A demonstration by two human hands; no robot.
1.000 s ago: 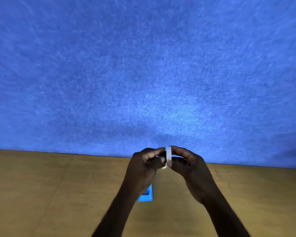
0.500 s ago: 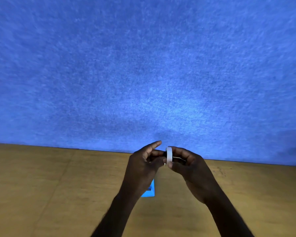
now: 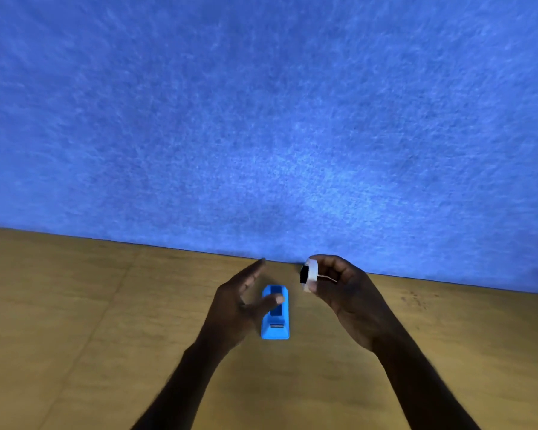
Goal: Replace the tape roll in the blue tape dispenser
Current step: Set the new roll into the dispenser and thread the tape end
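The blue tape dispenser stands on the wooden table, its cutter end toward me and its roll slot showing nothing inside. My left hand hovers just left of it, fingers spread, the thumb reaching over the slot, holding nothing. My right hand is raised to the right of the dispenser and grips a white tape roll with a black core in it; the roll is held on edge, its hole facing left. A short strip of tape trails from the roll toward my palm.
A blue felt wall rises straight behind the table's far edge, close behind both hands. Some dark specks mark the wood at the right.
My hands were together on the roll above the dispenser. They have come apart: the right hand carried the roll to the right, the left let go and opened beside the dispenser.
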